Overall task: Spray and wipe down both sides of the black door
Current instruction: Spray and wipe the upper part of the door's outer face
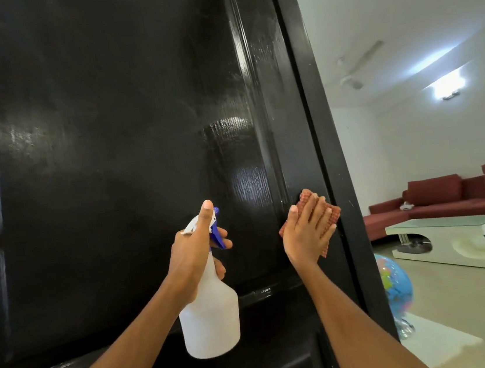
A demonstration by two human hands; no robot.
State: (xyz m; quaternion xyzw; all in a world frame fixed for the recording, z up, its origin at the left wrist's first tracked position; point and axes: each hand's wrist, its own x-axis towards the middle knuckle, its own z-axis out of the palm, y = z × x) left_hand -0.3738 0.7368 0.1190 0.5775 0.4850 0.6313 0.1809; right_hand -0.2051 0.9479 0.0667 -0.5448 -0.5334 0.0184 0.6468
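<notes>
Pressing flat, the right hand [305,231] holds a cloth [330,215] against the black door [107,139]; left hand [192,257] grips the spray bottle [212,319] nearby.

The black door [117,168] runs past the top, left and bottom edges, so its full height does not show. The right hand [306,231] covers most of the red cloth [332,214], and the door edge hides a part of the globe ball [396,287]. The red sofa [450,198] is cut by the right edge, and the small white thing on it is too small to tell.
</notes>
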